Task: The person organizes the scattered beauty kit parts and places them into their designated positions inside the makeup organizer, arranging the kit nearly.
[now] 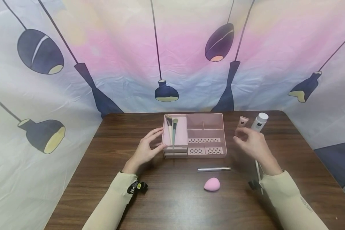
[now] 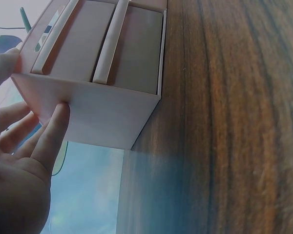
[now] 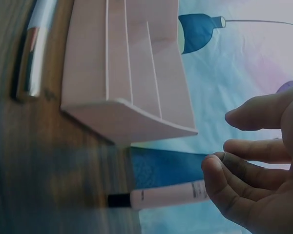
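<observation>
A pink desk organizer stands toward the back of the table, with drawers at its left and compartments at its right. Two makeup brushes lie on its flat left top. My left hand rests on the organizer's left side; in the left wrist view its fingertips touch the side wall and the thumb is at the top edge. My right hand hovers right of the organizer, holding nothing, its fingers loosely bent. Beyond it stands a small pink tube on its black cap.
A white bottle with a white lid stands at the back right. In front of the organizer lie a silver pen and a pink makeup sponge. Another brush lies partly under the right forearm. A printed cloth hangs behind the table.
</observation>
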`<move>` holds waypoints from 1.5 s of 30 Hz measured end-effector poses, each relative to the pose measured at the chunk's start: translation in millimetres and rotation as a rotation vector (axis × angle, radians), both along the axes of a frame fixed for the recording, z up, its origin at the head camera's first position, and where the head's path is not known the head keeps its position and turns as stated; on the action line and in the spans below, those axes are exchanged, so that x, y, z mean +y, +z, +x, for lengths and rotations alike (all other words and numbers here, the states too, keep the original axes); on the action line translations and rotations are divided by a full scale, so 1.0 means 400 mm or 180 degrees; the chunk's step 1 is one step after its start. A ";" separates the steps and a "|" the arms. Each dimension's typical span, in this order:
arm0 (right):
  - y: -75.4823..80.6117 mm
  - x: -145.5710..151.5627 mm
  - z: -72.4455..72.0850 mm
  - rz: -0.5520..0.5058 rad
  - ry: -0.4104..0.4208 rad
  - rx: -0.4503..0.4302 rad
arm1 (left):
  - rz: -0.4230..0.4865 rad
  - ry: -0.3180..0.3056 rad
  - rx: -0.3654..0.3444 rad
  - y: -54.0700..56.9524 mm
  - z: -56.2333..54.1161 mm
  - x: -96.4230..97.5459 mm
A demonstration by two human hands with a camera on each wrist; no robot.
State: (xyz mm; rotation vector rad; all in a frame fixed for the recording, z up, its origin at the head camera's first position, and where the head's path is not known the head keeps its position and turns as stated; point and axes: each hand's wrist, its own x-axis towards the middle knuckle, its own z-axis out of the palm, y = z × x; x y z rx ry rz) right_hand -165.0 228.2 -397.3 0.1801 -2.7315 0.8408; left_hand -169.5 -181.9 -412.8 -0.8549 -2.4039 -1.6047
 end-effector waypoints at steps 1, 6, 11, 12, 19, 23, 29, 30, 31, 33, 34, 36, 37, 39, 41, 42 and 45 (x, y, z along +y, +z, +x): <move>-0.001 0.005 0.002 0.0013 -0.0022 -0.0029 | 0.0001 -0.0002 0.0011 0.000 0.000 0.000; -0.011 0.031 0.012 0.0082 -0.0090 -0.0135 | 0.0002 -0.0007 0.0073 0.000 -0.001 0.000; -0.023 0.050 0.019 0.0114 -0.0111 -0.0194 | -0.0025 0.0016 0.0090 0.001 0.002 0.000; -0.025 0.052 0.021 0.0119 -0.0117 -0.0212 | -0.0020 0.0014 0.0082 0.001 0.002 0.000; -0.034 0.068 0.029 0.0158 -0.0162 -0.0352 | -0.0022 0.0029 0.0089 0.001 0.001 0.000; -0.037 0.074 0.033 0.0174 -0.0173 -0.0457 | -0.0012 0.0020 0.0075 0.001 0.002 -0.001; -0.045 0.083 0.039 0.0212 -0.0222 -0.0535 | -0.0018 0.0030 0.0065 -0.001 0.001 0.000; -0.048 0.086 0.040 0.0221 -0.0237 -0.0528 | -0.0025 0.0034 0.0064 -0.002 0.001 0.000; -0.051 0.089 0.041 0.0229 -0.0258 -0.0523 | -0.0027 0.0034 0.0058 -0.002 0.001 -0.001; -0.056 0.096 0.041 0.0233 -0.0286 -0.0513 | -0.0031 0.0037 0.0047 -0.002 0.001 -0.001; -0.059 0.100 0.041 0.0236 -0.0305 -0.0512 | -0.0034 0.0040 0.0043 -0.002 0.001 -0.001; -0.064 0.109 0.041 0.0239 -0.0341 -0.0531 | -0.0037 0.0043 0.0036 -0.002 0.002 0.000; -0.066 0.113 0.040 0.0237 -0.0356 -0.0557 | -0.0041 0.0049 0.0034 -0.002 0.002 0.000; -0.071 0.122 0.039 0.0257 -0.0391 -0.0611 | -0.0058 0.0059 0.0027 -0.001 0.002 0.000; -0.074 0.131 0.039 0.0266 -0.0430 -0.0652 | -0.0074 0.0069 0.0017 0.000 0.003 0.001; -0.076 0.136 0.038 0.0277 -0.0448 -0.0667 | -0.0081 0.0075 0.0012 0.000 0.003 0.000; -0.083 0.152 0.037 0.0310 -0.0494 -0.0642 | -0.0085 0.0094 -0.0007 -0.009 -0.003 -0.002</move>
